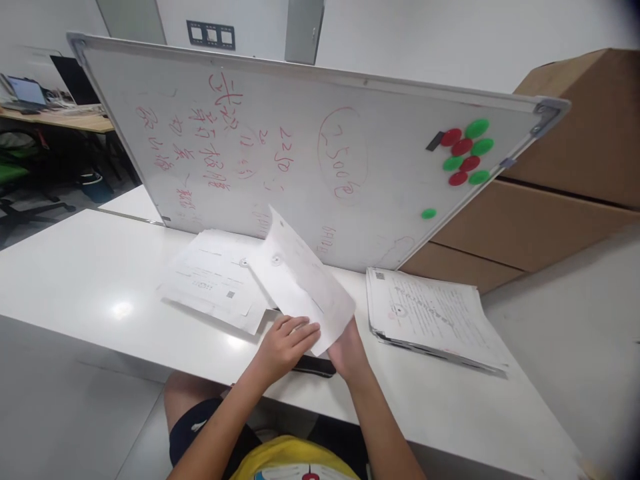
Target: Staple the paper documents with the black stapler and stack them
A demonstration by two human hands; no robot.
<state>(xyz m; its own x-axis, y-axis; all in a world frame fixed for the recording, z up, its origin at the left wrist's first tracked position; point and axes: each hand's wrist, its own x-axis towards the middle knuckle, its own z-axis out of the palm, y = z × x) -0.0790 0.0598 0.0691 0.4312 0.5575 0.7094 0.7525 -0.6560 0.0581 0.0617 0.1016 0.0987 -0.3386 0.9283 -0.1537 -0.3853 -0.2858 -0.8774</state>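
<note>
A white sheet of paper [300, 277] is lifted and tilted above the white table [75, 280]. My right hand [350, 350] grips its lower edge from beneath. My left hand [285, 343] rests its fingers on the sheet's lower left corner, fingers curled onto the paper. Under both hands lies a dark, flat object [313, 365], mostly hidden. Left of the lifted sheet sits a small pile of printed papers [215, 287]. To the right lies a thicker stack of printed sheets [430, 317].
A whiteboard [310, 153] with red writing leans on the table's far side, with red and green magnets [465, 153] at its right end. Cardboard boxes [575, 167] stand behind on the right. A desk with a laptop [25, 90] is at far left.
</note>
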